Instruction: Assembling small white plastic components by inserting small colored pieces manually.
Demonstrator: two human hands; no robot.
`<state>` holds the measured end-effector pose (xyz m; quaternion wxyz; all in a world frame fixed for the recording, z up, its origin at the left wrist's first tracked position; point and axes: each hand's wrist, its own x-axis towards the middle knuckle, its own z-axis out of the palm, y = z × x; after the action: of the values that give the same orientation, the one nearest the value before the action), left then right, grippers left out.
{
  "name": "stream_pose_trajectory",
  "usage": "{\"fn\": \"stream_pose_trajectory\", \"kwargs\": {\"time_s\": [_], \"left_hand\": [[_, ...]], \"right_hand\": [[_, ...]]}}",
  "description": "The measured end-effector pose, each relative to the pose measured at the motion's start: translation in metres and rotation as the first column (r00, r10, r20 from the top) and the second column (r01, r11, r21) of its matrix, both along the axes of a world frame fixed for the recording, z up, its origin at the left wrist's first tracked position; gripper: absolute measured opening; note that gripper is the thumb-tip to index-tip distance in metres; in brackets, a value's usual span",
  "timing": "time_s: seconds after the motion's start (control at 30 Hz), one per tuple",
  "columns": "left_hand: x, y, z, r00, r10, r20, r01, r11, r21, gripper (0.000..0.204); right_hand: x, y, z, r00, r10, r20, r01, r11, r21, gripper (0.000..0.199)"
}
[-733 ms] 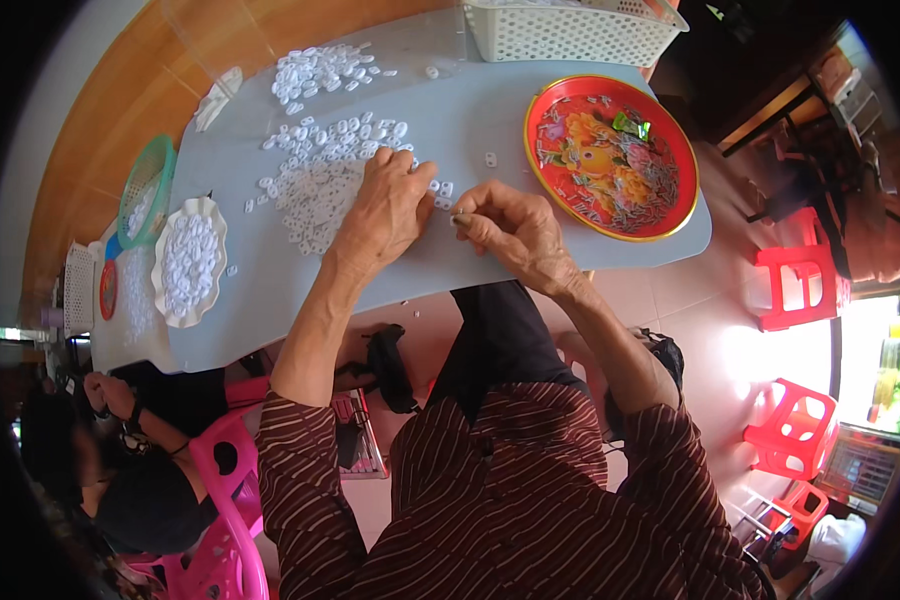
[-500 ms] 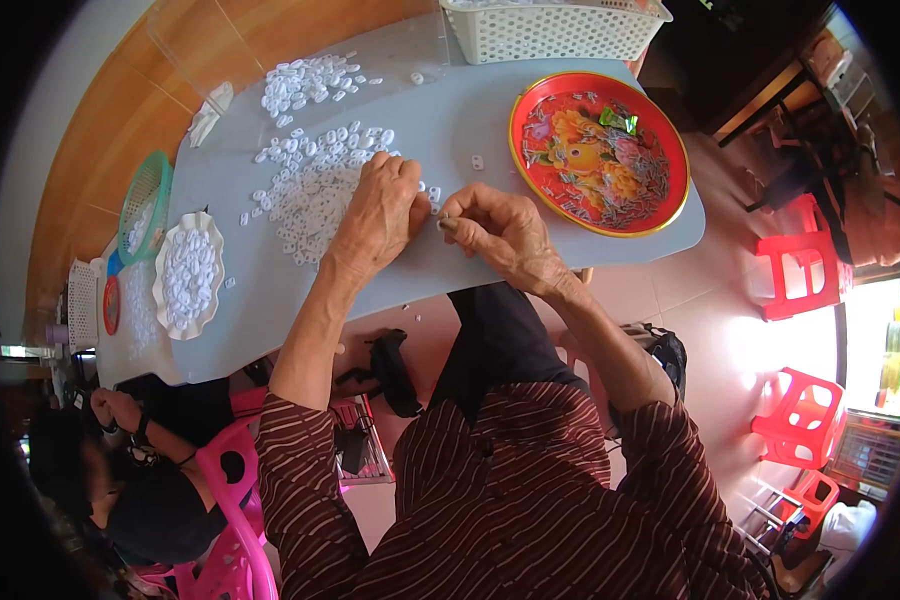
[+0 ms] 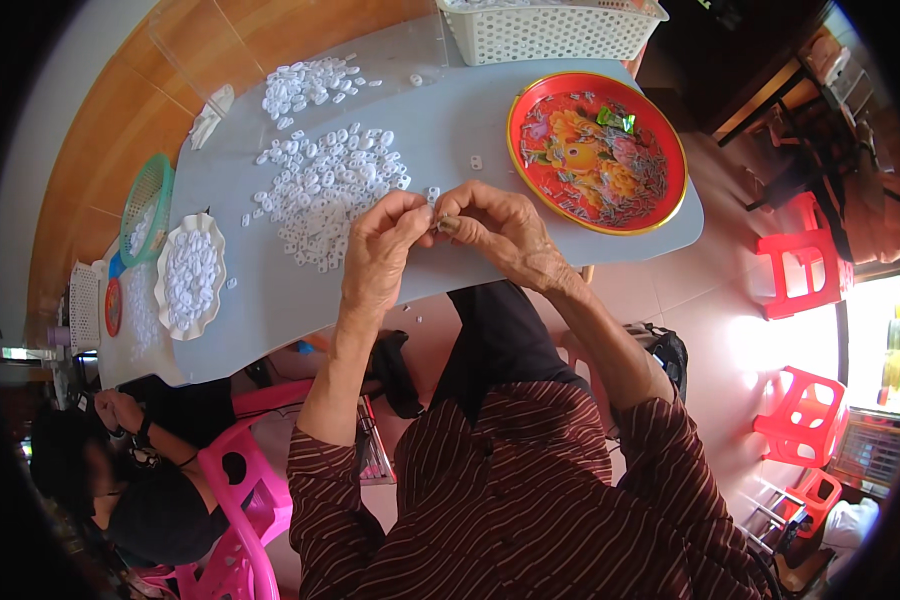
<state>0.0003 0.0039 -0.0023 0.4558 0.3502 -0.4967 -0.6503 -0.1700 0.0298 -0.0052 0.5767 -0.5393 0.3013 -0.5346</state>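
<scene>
Evidently both hands pinched one small white piece (image 3: 433, 196) above the table (image 3: 450, 140) edge, left hand (image 3: 382, 252) and right hand (image 3: 498, 232) fingertips closed on it; it looked light, stiff and slippery, best gripped by its rim.

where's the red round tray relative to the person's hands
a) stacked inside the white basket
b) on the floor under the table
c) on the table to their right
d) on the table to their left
c: the red round tray lies flat on the grey table, to the right of the left hand and right hand, below the white basket.
</scene>
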Motion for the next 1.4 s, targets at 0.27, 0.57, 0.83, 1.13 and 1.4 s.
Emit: {"fn": "stream_pose_trajectory", "kwargs": {"time_s": [0.27, 0.57, 0.83, 1.13, 1.4], "left_hand": [[-0.02, 0.009, 0.0, 0.973, 0.199, -0.12, -0.208, 0.975, -0.073, 0.011], [-0.007, 0.014, 0.012, 0.99, 0.023, 0.142, -0.031, 0.998, 0.052, 0.013], [-0.004, 0.004, 0.01, 0.953, 0.09, 0.289, -0.07, 0.994, -0.08, 0.029], [-0.007, 0.008, 0.03, 0.856, 0.102, 0.507, -0.026, 0.988, -0.155, 0.03], [-0.002, 0.001, 0.031, 0.778, 0.086, 0.623, 0.183, 0.917, -0.355, 0.028]], "right_hand": [[0.001, 0.001, -0.002, 0.998, -0.028, 0.062, 0.033, 0.997, -0.077, 0.01], [-0.003, -0.001, -0.007, 0.984, -0.156, 0.09, 0.149, 0.986, 0.079, 0.013], [0.001, 0.003, -0.006, 0.978, -0.189, -0.084, 0.193, 0.98, 0.04, 0.014], [0.0, 0.003, -0.004, 0.987, -0.136, -0.085, 0.139, 0.99, 0.032, 0.019], [0.001, 0.004, -0.003, 0.981, -0.182, -0.063, 0.183, 0.983, 0.012, 0.015]]}}
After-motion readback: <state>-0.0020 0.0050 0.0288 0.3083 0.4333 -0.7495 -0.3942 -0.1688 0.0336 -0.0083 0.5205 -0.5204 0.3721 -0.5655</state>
